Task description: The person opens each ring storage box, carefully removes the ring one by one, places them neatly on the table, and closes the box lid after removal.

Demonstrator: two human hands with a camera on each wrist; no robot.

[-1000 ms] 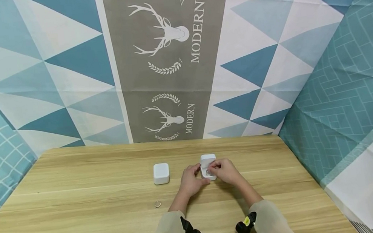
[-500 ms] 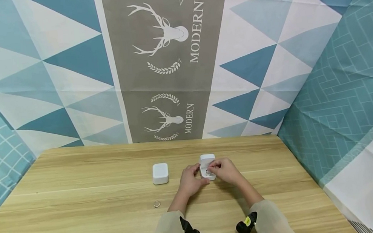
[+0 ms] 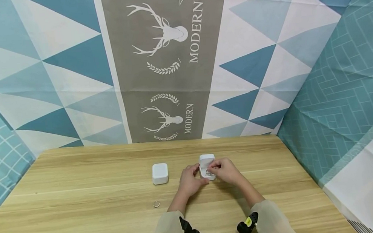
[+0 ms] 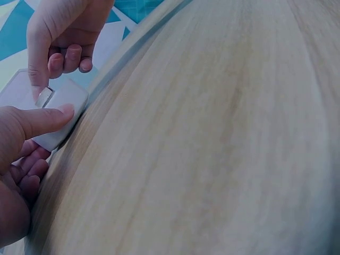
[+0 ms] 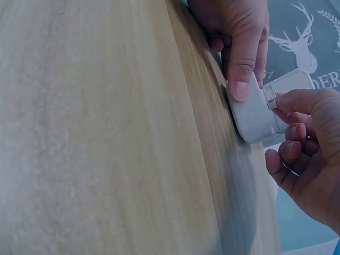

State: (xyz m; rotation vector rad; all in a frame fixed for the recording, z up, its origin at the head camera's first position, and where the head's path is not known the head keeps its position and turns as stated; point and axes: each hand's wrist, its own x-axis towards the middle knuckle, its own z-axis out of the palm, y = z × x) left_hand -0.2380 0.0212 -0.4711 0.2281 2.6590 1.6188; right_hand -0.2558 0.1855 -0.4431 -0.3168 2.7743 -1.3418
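A white ring box (image 3: 206, 160) stands on the wooden table with its lid raised. My left hand (image 3: 189, 181) holds it from the left, its thumb (image 4: 50, 118) across the front wall and its other fingers round the side. From the right, my right hand (image 3: 225, 171) reaches over the box and pinches a silver-coloured ring (image 5: 270, 97) between thumb and forefinger. The ring stands upright at the box's opening. Its lower part is hidden, so how deep it sits in the insert I cannot tell. The right hand's other fingers curl loosely beside the box.
A second white box (image 3: 160, 173), lid down, stands to the left of the hands. A loose ring (image 3: 156, 204) lies on the table (image 3: 89, 202) nearer the front. Patterned cloth (image 3: 165, 77) hangs behind the table's back edge.
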